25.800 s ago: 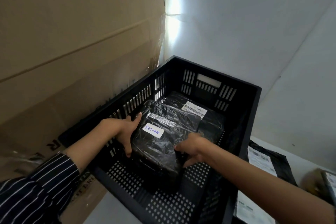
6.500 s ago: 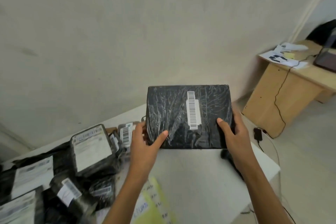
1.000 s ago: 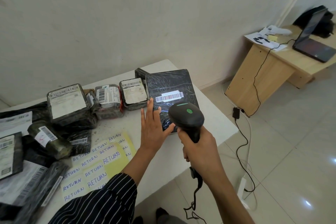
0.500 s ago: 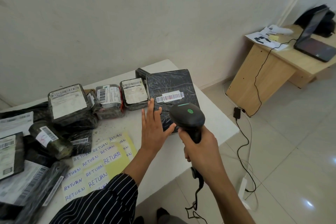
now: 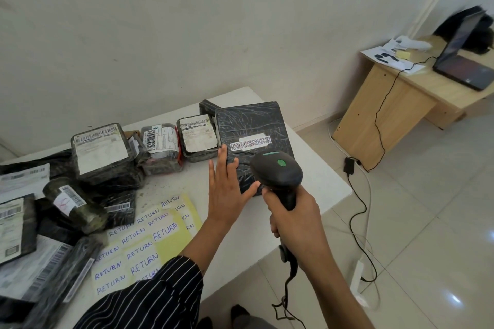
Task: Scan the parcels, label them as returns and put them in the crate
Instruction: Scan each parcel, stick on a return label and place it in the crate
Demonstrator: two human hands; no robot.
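White table (image 5: 318,187) under you carries the yellow sheet of RETURN labels (image 5: 149,243) nearest. Little has shifted in the last half second: your right hand (image 5: 296,224) still grips the scanner (image 5: 278,171) handle, and your left hand (image 5: 227,189) still lies flat, fingers straight, on the parcel (image 5: 254,123). The parcel is wrapped in crinkled black film with a white barcode strip (image 5: 250,143). It lies flat at the table's far right corner, its long axis running away from you.
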